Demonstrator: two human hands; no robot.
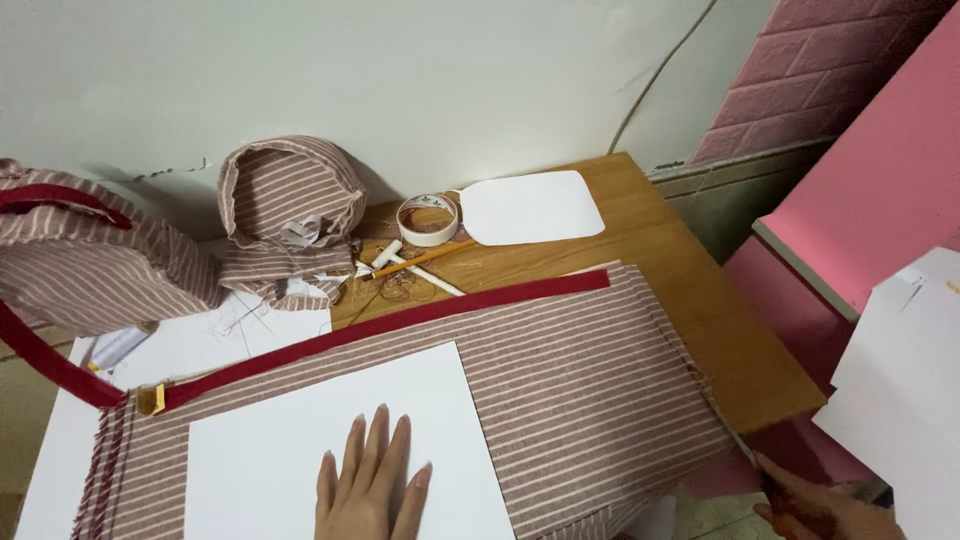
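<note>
Left hand: one, flat, fingers spread, no grip, pressing on one white paper sheet.
Right hand: one, at the lower right edge, its grip pinching one thin blade-like tool; which tool it is cannot be told.
Fabric: one striped piece under the sheet, on the wooden surface, the tool at its frayed right edge.
Red strip: one, along the fabric's far edge.
Beyond: one tape roll, one white cut-out shape, one orange pencil, two bundled striped pieces.

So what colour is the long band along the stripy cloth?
Dark red band, seen from the head camera.
</note>
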